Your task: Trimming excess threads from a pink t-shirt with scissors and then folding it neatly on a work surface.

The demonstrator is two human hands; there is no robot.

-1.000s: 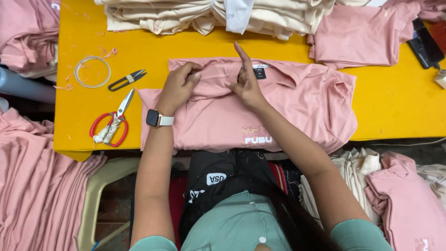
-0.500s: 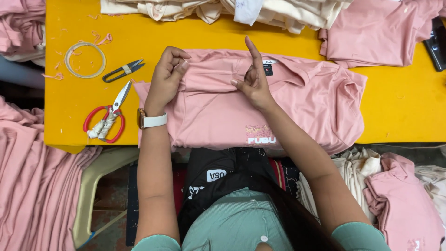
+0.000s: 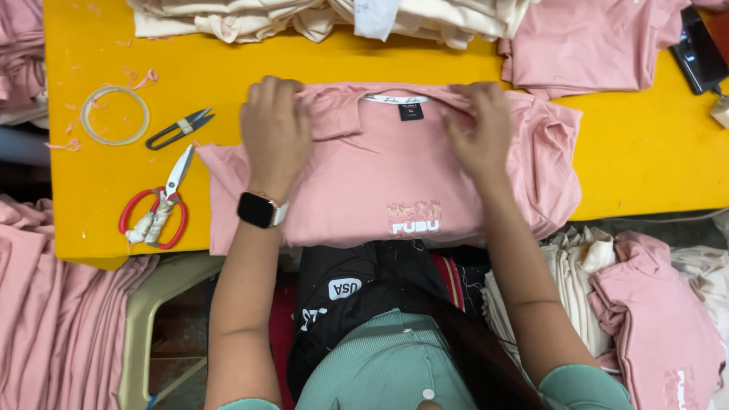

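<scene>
A pink T-shirt (image 3: 380,171) with a small chest print lies flat on the yellow table (image 3: 645,152), its neck label facing up at the far edge. My left hand (image 3: 275,133), with a black smartwatch on the wrist, grips the shirt's left shoulder. On the other side of the collar, my right hand (image 3: 480,130) pinches the fabric at the right shoulder. Both hands sit at the garment's top edge, about a collar's width apart.
Red-handled scissors (image 3: 156,205), small black thread snips (image 3: 178,129) and a clear tape ring (image 3: 114,114) lie left of the shirt. Cream garments (image 3: 319,19) and pink ones (image 3: 592,45) are piled at the table's far side. More pink stacks (image 3: 53,304) hang left and right.
Both hands moved from the middle of the shirt out to its shoulders. The right hand's raised finger came down and the collar with its label is now spread flat.
</scene>
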